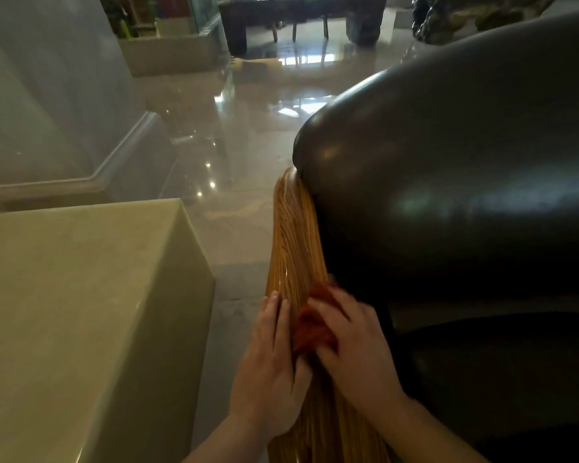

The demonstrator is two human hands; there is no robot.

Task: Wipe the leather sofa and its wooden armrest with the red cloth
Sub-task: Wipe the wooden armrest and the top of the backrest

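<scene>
Red cloth (pixel 315 324) bunched on the wooden armrest (pixel 296 235), at its near end, just beside the dark leather sofa (pixel 448 182). Right hand (pixel 355 342) lies over the cloth, fingers (pixel 328 310) curled down, pressing it to the wood. Left hand (pixel 271 359) flat on the armrest's outer side, fingers extended, holding nothing; its thumb side touches the cloth's edge. Armrest's long axis runs away from the person, rising toward the sofa's rounded arm. Unwiped wood lies ahead of both hands, so the next stroke likely pushes forward along the grain. Right hand is nearer the leather. Motion blur hides the cloth's folds.
</scene>
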